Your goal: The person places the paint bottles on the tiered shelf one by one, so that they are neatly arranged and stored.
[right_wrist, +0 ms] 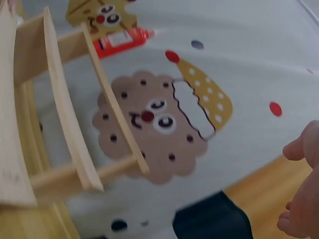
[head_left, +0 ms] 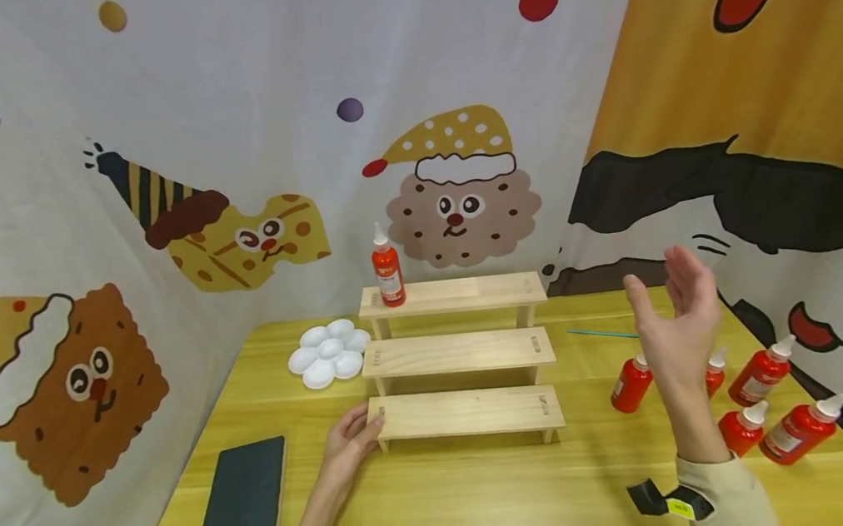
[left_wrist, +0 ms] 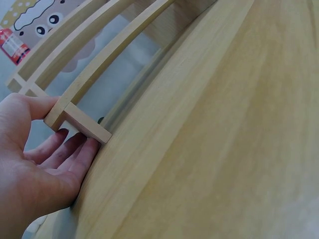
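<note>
A three-tier wooden display rack (head_left: 466, 414) stands mid-table. With the thumb on top and the fingers under the end, my left hand (head_left: 347, 449) grips the left end of its lowest step; the left wrist view shows the thumb on the board (left_wrist: 92, 74) and fingers by the short leg (left_wrist: 88, 124). On the left of the top step stands a red paint bottle (head_left: 388, 276) with a white nozzle cap, upright. My right hand (head_left: 678, 316) is raised over the table's right side, thumb apart from the fingers, holding nothing. Its fingers show partly at the right wrist view's edge.
Several more red bottles (head_left: 800, 432) stand at the right, partly behind my right forearm. A thin teal stick (head_left: 602, 333) lies behind them. Left of the rack sits a white flower-shaped palette (head_left: 330, 350); a dark board (head_left: 238, 509) lies front left. A printed curtain (head_left: 285, 74) encloses the table.
</note>
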A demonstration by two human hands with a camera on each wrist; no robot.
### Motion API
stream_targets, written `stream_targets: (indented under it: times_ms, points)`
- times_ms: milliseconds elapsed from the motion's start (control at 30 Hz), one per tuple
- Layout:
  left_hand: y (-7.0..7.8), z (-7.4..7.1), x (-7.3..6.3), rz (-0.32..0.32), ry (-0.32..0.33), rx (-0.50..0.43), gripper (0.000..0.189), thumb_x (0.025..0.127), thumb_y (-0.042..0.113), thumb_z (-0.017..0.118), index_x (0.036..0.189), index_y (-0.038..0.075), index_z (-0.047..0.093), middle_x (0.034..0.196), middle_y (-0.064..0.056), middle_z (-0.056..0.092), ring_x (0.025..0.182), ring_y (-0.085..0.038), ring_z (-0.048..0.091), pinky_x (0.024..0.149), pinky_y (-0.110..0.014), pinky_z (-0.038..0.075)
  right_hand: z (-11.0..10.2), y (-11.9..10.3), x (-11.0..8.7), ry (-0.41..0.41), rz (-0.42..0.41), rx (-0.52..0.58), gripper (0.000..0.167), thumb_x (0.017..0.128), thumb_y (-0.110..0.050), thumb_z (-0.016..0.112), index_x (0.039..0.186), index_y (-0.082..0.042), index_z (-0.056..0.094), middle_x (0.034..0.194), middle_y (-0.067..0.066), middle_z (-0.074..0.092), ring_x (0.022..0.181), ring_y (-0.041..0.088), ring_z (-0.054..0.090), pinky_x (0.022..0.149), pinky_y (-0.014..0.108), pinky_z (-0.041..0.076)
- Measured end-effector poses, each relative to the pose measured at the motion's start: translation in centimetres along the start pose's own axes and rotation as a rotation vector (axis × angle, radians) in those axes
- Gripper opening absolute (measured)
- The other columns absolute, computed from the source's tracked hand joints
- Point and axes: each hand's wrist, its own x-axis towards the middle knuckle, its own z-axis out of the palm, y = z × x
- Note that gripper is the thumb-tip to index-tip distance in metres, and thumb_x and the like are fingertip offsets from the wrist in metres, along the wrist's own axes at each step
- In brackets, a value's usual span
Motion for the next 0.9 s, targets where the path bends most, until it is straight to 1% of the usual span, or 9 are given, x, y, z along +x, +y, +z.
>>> stream_targets:
  times_ms: [67, 167, 200, 300, 400, 500, 567, 733, 900]
  points:
    - [0.0, 0.0, 0.0, 0.006, -0.004, 0.000, 0.062, 0.096, 0.026, 0.070, 0.145, -0.005, 0.046, 0.140, -0.029, 0.056, 0.114, -0.024, 0.065, 0.097, -0.033, 0.056, -1.2, 0.5, 0.0, 0.034, 0.011, -0.022, 0.059, 0.094, -0.012, 0.072, 0.148, -0.010, 0.048, 0.150, 0.008, 0.052, 0.141, 0.018, 0.047, 0.120, 0.029, 0.036]
    - [-0.1, 0.1, 0.0, 0.001, -0.001, -0.005, 0.063, 0.096, 0.026, 0.071, 0.145, -0.004, 0.047, 0.140, -0.029, 0.056, 0.114, -0.024, 0.065, 0.096, -0.032, 0.056, -3.0, 1.2, -0.1, 0.075, 0.052, -0.062, 0.059, 0.094, -0.013, 0.072, 0.148, -0.012, 0.048, 0.150, 0.005, 0.052, 0.141, 0.016, 0.047, 0.120, 0.027, 0.034]
    - [-0.1, 0.1, 0.0, 0.007, -0.003, -0.001, 0.063, 0.097, 0.026, 0.070, 0.145, -0.005, 0.046, 0.140, -0.030, 0.055, 0.114, -0.025, 0.065, 0.097, -0.033, 0.056, -3.5, 1.5, -0.2, 0.085, 0.070, -0.081, 0.059, 0.095, -0.014, 0.072, 0.148, -0.013, 0.047, 0.150, 0.004, 0.051, 0.141, 0.015, 0.046, 0.120, 0.026, 0.034]
    - [0.0, 0.1, 0.1, -0.005, 0.004, -0.003, 0.063, 0.095, 0.027, 0.072, 0.145, -0.003, 0.047, 0.140, -0.027, 0.056, 0.113, -0.023, 0.066, 0.097, -0.032, 0.056, -5.0, 2.3, -0.7, 0.111, 0.114, -0.130, 0.059, 0.095, -0.016, 0.071, 0.149, -0.014, 0.047, 0.151, 0.004, 0.050, 0.142, 0.013, 0.045, 0.121, 0.025, 0.032]
    - [0.0, 0.0, 0.1, -0.002, 0.000, -0.003, 0.061, 0.096, 0.025, 0.071, 0.145, -0.003, 0.047, 0.140, -0.028, 0.056, 0.113, -0.023, 0.065, 0.097, -0.033, 0.056, -6.2, 3.1, -1.3, 0.126, 0.153, -0.185, 0.060, 0.096, -0.018, 0.070, 0.150, -0.017, 0.045, 0.154, 0.003, 0.048, 0.143, 0.012, 0.042, 0.122, 0.025, 0.029]
    - [0.2, 0.0, 0.0, -0.006, 0.004, -0.004, 0.059, 0.096, 0.023, 0.070, 0.145, -0.002, 0.047, 0.141, -0.028, 0.056, 0.112, -0.022, 0.066, 0.097, -0.034, 0.056, -7.1, 3.9, -1.8, 0.141, 0.194, -0.225, 0.062, 0.096, -0.020, 0.070, 0.151, -0.021, 0.043, 0.155, 0.001, 0.047, 0.144, 0.011, 0.041, 0.123, 0.024, 0.027]
    - [0.3, 0.0, -0.1, -0.002, 0.006, 0.000, 0.058, 0.097, 0.021, 0.070, 0.145, -0.003, 0.047, 0.141, -0.028, 0.055, 0.112, -0.022, 0.065, 0.098, -0.036, 0.056, -7.7, 4.4, -2.2, 0.147, 0.236, -0.248, 0.063, 0.096, -0.022, 0.069, 0.152, -0.023, 0.042, 0.156, -0.001, 0.046, 0.145, 0.010, 0.039, 0.123, 0.024, 0.026]
    - [0.4, 0.1, -0.2, -0.006, 0.008, -0.008, 0.058, 0.097, 0.020, 0.070, 0.145, -0.003, 0.047, 0.141, -0.027, 0.056, 0.112, -0.022, 0.066, 0.098, -0.035, 0.056, -8.7, 5.7, -3.4, 0.151, 0.324, -0.299, 0.063, 0.095, -0.027, 0.070, 0.152, -0.027, 0.041, 0.157, -0.003, 0.045, 0.147, 0.011, 0.037, 0.124, 0.025, 0.024]
    - [0.4, 0.2, -0.1, -0.012, 0.004, -0.010, 0.059, 0.097, 0.021, 0.070, 0.145, -0.004, 0.047, 0.141, -0.027, 0.056, 0.112, -0.022, 0.065, 0.098, -0.035, 0.055, -9.6, 7.0, -4.6, 0.162, 0.326, -0.346, 0.065, 0.094, -0.026, 0.071, 0.152, -0.024, 0.042, 0.157, 0.001, 0.046, 0.149, 0.014, 0.037, 0.125, 0.026, 0.021]
